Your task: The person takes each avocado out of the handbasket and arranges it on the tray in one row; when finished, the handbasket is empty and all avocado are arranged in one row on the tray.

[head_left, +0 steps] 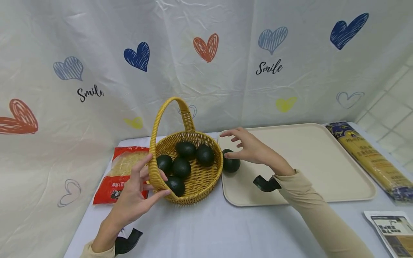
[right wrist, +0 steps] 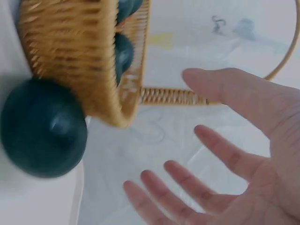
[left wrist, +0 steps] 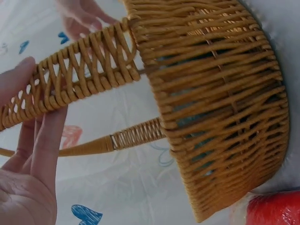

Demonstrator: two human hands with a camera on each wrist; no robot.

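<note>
A yellow wicker basket (head_left: 193,186) with a tall handle (head_left: 167,107) stands on the white table and holds several dark green avocados (head_left: 181,167). My left hand (head_left: 142,182) rests against the foot of the handle at the basket's near-left rim, fingers straight; in the left wrist view those fingers (left wrist: 47,136) lie flat along the woven handle (left wrist: 89,65). One more avocado (head_left: 231,164) lies on the left corner of a cream tray (head_left: 306,161). My right hand (head_left: 246,147) hovers over it with fingers spread, thumb tip at the fruit. The right wrist view shows the open palm (right wrist: 243,154) apart from the avocado (right wrist: 42,129).
A red packet of noodles (head_left: 119,175) lies left of the basket. A long pasta packet (head_left: 371,157) lies right of the tray, and a printed leaflet (head_left: 392,229) at the near right. A heart-print curtain (head_left: 206,53) closes off the back.
</note>
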